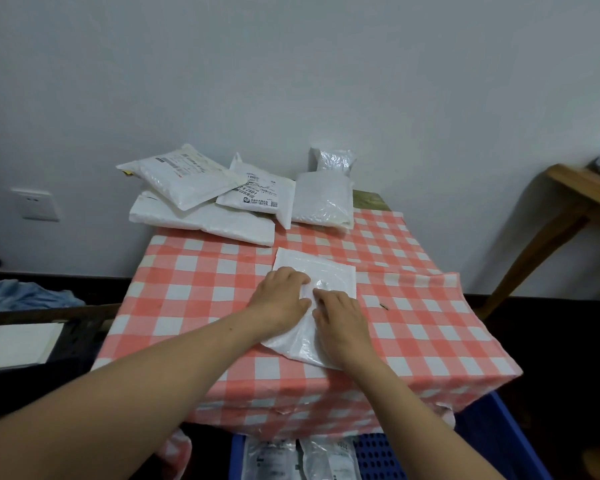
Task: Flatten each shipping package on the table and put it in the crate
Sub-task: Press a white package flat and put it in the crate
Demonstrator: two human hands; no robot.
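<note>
A white plastic shipping package (329, 271) lies flat in the middle of the table (201, 285), which has a red-and-white checked cloth. My left hand (283, 297) and my right hand (340, 323) both press palm-down on the package, side by side, fingers spread toward the far side. A pile of several white packages (201, 199) sits at the table's far edge. The blue crate (499, 441) stands on the floor below the table's near edge, with flattened packages (298, 459) lying inside it.
A wooden table (582, 195) stands at the right by the wall. On the left, a dark surface holds a white sheet (14, 344) and blue cloth (25, 294). A wall socket (35, 204) is at the left.
</note>
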